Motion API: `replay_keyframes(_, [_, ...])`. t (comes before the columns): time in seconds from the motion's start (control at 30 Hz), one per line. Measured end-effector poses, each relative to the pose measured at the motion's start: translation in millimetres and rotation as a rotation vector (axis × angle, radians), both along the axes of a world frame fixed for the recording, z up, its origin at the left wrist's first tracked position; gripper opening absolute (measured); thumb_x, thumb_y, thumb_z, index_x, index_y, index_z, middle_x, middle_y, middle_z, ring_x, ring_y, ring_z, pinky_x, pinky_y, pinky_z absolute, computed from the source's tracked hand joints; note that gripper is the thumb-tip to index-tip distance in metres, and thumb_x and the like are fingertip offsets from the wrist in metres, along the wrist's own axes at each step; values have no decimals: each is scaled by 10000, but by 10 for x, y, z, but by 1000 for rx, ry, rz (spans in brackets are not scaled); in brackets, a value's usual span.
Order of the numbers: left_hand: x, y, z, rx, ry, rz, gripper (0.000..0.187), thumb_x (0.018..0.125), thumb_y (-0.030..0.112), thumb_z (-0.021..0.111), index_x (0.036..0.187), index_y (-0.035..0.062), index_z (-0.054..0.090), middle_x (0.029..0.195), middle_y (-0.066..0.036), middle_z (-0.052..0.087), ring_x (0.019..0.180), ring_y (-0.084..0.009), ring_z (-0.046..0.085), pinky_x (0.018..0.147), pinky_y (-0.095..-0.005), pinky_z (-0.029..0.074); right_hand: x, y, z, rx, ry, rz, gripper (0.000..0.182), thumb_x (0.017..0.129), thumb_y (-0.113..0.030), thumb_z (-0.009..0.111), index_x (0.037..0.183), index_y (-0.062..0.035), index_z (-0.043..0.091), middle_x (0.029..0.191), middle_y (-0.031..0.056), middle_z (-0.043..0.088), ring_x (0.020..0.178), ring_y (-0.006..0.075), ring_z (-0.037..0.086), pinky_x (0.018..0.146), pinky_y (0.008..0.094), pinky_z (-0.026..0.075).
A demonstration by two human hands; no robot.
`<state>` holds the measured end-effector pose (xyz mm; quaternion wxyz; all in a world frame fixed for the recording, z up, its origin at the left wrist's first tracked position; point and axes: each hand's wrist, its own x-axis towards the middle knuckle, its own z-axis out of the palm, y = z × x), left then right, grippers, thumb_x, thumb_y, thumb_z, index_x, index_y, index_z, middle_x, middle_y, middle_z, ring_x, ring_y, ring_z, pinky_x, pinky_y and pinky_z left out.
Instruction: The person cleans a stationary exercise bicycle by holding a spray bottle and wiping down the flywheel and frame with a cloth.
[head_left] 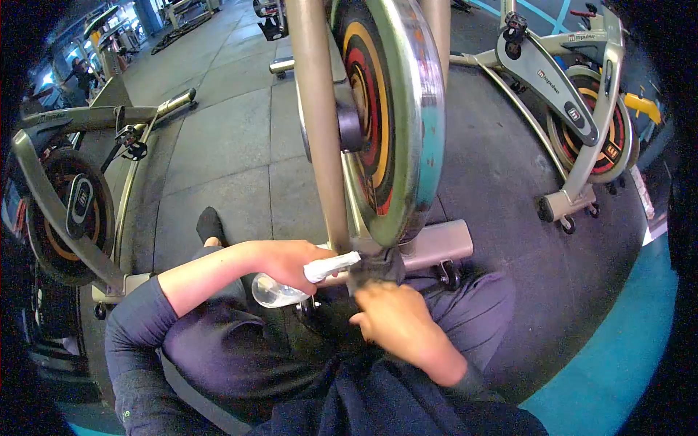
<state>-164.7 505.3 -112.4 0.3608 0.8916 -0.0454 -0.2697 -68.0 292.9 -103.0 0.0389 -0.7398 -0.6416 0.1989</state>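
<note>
My left hand (292,260) is closed around the neck of a spray bottle (275,292), which has a clear body and a white trigger head pointing right. In my right hand (398,320), slightly blurred, is a dark cloth (376,267), bunched against the foot bar (445,243) of an exercise bike. The cloth covers the spot where the bike's frame meets that bar. Just above it stands the large flywheel (429,156), with a shiny metal rim and red and yellow rings. A pale frame tube (318,123) rises beside the wheel.
Other exercise bikes stand at left (73,203) and right (582,116). Dark rubber tiles (225,138) cover the floor, with a blue strip (618,349) at lower right. Small casters sit under the foot bar. My legs are folded close around the bike's base.
</note>
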Motion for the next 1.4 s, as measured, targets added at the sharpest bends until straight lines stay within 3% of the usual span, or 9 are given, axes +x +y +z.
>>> replay_keyframes(0.03, [-6, 17, -16, -16, -25, 8, 426, 717, 185, 662, 1101, 72, 519, 948, -98, 627, 894, -279, 619, 790, -383, 490, -40, -73, 300, 221, 31, 125, 294, 785, -366, 642, 766, -72, 641, 736, 90, 656, 693, 261, 662, 582, 357, 523])
replay_keyframes(0.17, [60, 39, -42, -86, 61, 9, 486, 674, 147, 654, 1132, 73, 510, 1066, -158, 590, 1016, -337, 575, 874, -410, 456, -264, -272, 1189, 606, 177, 466, 190, 730, -294, 647, 651, -144, 560, 583, -24, 506, 531, 126, 535, 445, 269, 409])
replay_keyframes(0.27, [93, 31, -25, -53, 72, 13, 480, 673, 150, 661, 1123, 72, 513, 1033, -150, 607, 981, -333, 591, 850, -411, 468, -279, -271, 1432, 518, 227, 673, 220, 561, -207, 657, 674, -28, 597, 634, 83, 552, 588, 194, 537, 493, 284, 436])
replay_keyframes(0.37, [103, 35, -3, -23, 51, 19, 480, 674, 155, 665, 1120, 70, 510, 1007, -147, 616, 953, -334, 600, 831, -415, 475, -390, -265, 1401, 775, 113, 535, 197, 464, -216, 609, 496, -71, 480, 502, 23, 430, 498, 151, 449, 423, 266, 344])
replay_keyframes(0.77, [100, 46, -55, -43, -1, 9, 455, 683, 165, 661, 1101, 63, 514, 996, -162, 613, 945, -358, 590, 813, -422, 468, -512, -289, 1422, 644, -74, 610, 400, 154, -177, 647, 487, -95, 439, 515, 4, 446, 508, 153, 466, 439, 252, 341])
replay_keyframes(0.87, [100, 40, -47, -58, -12, 16, 441, 686, 160, 658, 1093, 64, 520, 987, -167, 613, 943, -359, 589, 808, -424, 465, -630, -311, 1319, 621, -236, 298, 378, 183, -143, 645, 495, -93, 437, 511, 10, 437, 498, 154, 464, 441, 250, 337])
replay_keyframes(1.27, [135, 36, -27, -29, -15, 1, 478, 686, 183, 670, 1115, 54, 505, 1007, -181, 608, 958, -371, 583, 827, -434, 464, -536, -290, 1413, 796, 60, 428, 329, 253, -119, 640, 511, -71, 441, 506, 14, 434, 493, 168, 463, 443, 250, 336])
replay_keyframes(1.37, [140, 43, -23, -27, -11, 5, 492, 688, 184, 667, 1129, 48, 496, 1013, -184, 609, 965, -375, 581, 833, -438, 462, -375, -263, 1514, 602, -154, 472, 279, 315, -135, 634, 516, -78, 449, 510, 14, 443, 497, 175, 471, 446, 250, 339])
replay_keyframes(1.4, [139, 40, -23, -30, 8, 12, 496, 690, 185, 665, 1134, 45, 493, 1016, -185, 610, 967, -377, 581, 835, -440, 462, -268, -230, 1372, 640, -33, 470, 178, 520, -213, 643, 579, -116, 506, 537, -9, 472, 501, 150, 501, 436, 265, 373])
